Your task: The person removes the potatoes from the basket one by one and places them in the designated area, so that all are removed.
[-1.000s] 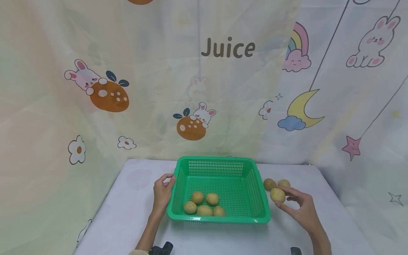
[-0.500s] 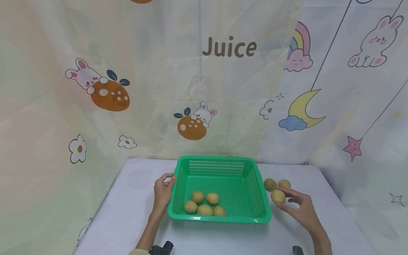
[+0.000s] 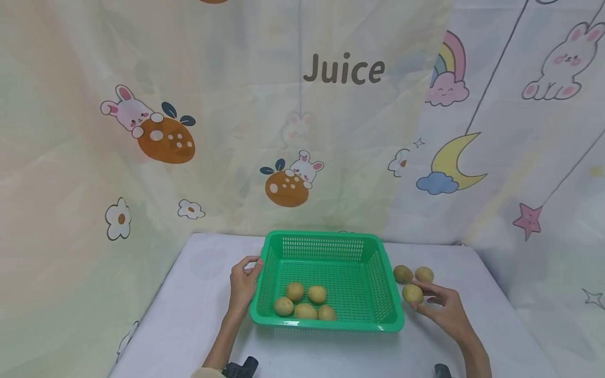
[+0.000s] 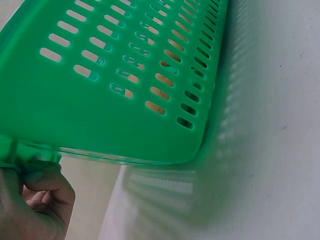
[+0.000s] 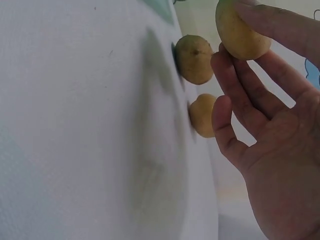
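My right hand (image 3: 442, 310) pinches a potato (image 3: 413, 294) between thumb and fingers, just right of the green basket (image 3: 326, 326). In the right wrist view the held potato (image 5: 242, 31) is raised off the white tabletop. Two more potatoes lie beyond it, a darker one (image 3: 403, 274) and a paler one (image 3: 424, 274). My left hand (image 3: 244, 283) grips the basket's left rim; in the left wrist view its thumb and curled fingers (image 4: 50, 192) hold the rim at a corner. Inside the basket several potatoes (image 3: 305, 311) sit gathered toward the near left.
The basket stands on a table with a white cover (image 3: 198, 294). Behind the table hangs a printed cloth backdrop (image 3: 350, 157), and more cloth closes in both sides. The basket's perforated wall (image 4: 125, 60) rises beside my left hand.
The held potato has dropped slightly toward me, away from the two loose ones. The whole head view has shifted a little. My left hand keeps its grip on the rim.
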{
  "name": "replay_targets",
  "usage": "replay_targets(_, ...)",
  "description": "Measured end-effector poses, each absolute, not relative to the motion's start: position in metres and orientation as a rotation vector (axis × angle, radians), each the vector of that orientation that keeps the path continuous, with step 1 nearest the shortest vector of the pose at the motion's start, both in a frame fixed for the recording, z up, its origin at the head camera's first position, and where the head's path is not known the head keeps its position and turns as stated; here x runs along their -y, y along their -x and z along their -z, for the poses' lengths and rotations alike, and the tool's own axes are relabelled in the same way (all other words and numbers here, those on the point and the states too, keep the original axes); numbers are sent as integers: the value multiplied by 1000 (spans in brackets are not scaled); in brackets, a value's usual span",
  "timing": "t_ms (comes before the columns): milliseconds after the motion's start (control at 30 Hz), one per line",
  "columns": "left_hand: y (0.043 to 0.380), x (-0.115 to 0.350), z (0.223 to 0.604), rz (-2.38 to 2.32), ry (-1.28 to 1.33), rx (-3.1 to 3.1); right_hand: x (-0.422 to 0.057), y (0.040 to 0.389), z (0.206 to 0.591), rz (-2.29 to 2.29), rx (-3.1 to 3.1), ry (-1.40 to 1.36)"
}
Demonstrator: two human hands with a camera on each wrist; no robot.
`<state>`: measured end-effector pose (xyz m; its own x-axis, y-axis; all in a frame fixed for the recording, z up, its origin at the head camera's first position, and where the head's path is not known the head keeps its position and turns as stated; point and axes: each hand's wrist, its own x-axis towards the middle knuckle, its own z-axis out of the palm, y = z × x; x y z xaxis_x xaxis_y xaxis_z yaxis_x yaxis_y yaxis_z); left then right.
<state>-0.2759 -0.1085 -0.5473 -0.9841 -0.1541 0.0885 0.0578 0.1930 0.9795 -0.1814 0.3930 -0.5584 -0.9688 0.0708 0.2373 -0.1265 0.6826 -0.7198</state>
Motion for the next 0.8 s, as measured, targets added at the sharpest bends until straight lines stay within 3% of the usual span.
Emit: replay_targets(800,276,108,550,1888,-108,2292,-404,190,576,-1187,2790,95)
